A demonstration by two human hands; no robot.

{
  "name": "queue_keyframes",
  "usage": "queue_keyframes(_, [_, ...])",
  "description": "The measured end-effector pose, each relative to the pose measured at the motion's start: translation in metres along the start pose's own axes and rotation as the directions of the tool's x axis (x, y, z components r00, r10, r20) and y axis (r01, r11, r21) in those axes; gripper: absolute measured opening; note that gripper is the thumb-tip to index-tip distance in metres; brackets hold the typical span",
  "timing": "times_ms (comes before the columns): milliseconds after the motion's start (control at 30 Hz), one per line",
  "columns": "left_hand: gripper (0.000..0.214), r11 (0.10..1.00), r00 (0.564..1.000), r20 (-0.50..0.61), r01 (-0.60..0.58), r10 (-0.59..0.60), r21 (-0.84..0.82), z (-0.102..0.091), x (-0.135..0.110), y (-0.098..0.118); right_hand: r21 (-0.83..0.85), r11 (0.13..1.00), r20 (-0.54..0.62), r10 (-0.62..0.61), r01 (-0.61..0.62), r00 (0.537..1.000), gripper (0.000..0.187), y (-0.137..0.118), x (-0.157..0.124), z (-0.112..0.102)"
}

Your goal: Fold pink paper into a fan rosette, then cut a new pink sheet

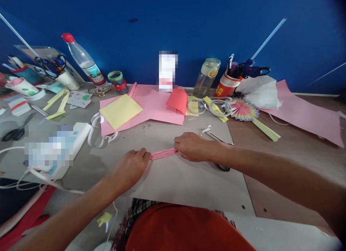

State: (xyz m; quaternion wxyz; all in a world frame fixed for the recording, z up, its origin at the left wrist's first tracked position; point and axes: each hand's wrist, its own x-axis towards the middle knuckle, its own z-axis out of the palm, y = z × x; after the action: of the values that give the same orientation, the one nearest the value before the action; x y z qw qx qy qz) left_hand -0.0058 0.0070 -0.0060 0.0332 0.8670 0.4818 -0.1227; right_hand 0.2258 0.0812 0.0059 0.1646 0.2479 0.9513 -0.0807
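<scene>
A narrow folded pink paper strip lies on a grey cardboard sheet in front of me. My left hand pinches its left end with fingers closed. My right hand presses down on its right end, fingers curled over it. The strip stretches between both hands. Scissors lie partly under my right wrist.
Pink paper sheets with a yellow sheet lie behind the cardboard. Tape rolls, a paper fan, a red cup of tools, bottles and a power strip crowd the desk. A blue wall stands behind.
</scene>
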Motion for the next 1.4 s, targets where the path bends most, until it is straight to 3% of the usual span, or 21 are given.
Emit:
queue_keyframes(67, [0.023,0.980,0.996,0.079,0.059,-0.045,-0.190,-0.010,-0.003,-0.001,0.131,0.991,0.021,0.028,-0.030,0.999,0.018,0.001,-0.009,-0.005])
queue_keyframes(167, [0.021,0.832,0.961,0.272,0.184,-0.041,-0.523,-0.026,-0.006,-0.006,0.366,0.929,0.105,0.022,-0.060,0.994,0.015,0.007,-0.022,-0.014])
queue_keyframes(267, [0.019,0.743,0.917,0.396,0.243,0.033,-0.624,-0.035,-0.003,-0.010,0.467,0.881,0.180,-0.012,-0.075,0.984,0.013,0.012,-0.025,-0.020])
queue_keyframes(433, [0.017,0.872,0.943,0.332,0.179,-0.020,-0.456,-0.026,0.008,-0.002,0.289,0.953,0.202,0.036,-0.095,0.979,0.013,0.000,-0.016,-0.007])
queue_keyframes(567, [0.017,0.987,0.987,0.159,0.014,0.011,-0.157,-0.005,0.002,0.010,0.033,0.996,-0.014,0.089,-0.088,0.996,0.016,-0.014,-0.015,0.020])
queue_keyframes(700, [0.025,0.981,0.992,-0.038,-0.111,0.118,0.159,0.013,-0.011,0.018,-0.127,0.992,-0.203,-0.004,-0.023,0.979,0.017,-0.021,-0.024,0.042])
queue_keyframes(833, [0.026,0.947,0.964,-0.152,-0.171,0.218,0.273,0.017,-0.020,0.022,-0.167,0.984,-0.296,-0.116,0.068,0.948,0.016,-0.023,-0.032,0.048])
queue_keyframes(1000, [0.027,0.937,0.953,-0.128,-0.235,0.274,0.257,0.019,-0.031,0.025,-0.194,0.973,-0.264,-0.174,0.125,0.949,0.015,-0.030,-0.039,0.046])
queue_keyframes(1133, [0.027,0.969,0.973,-0.119,-0.174,0.196,0.176,0.019,-0.036,0.025,-0.148,0.983,-0.193,-0.134,0.106,0.972,0.017,-0.034,-0.044,0.045])
queue_keyframes(1267, [0.032,0.989,0.990,0.011,-0.143,0.143,0.025,0.004,-0.024,0.015,0.005,1.000,-0.077,-0.026,0.026,0.997,0.022,-0.026,-0.040,0.037])
queue_keyframes(1400, [0.021,0.975,0.983,0.159,-0.057,0.092,-0.214,-0.013,-0.006,0.005,0.137,0.991,-0.001,0.005,-0.005,1.000,0.021,-0.015,-0.029,0.024])
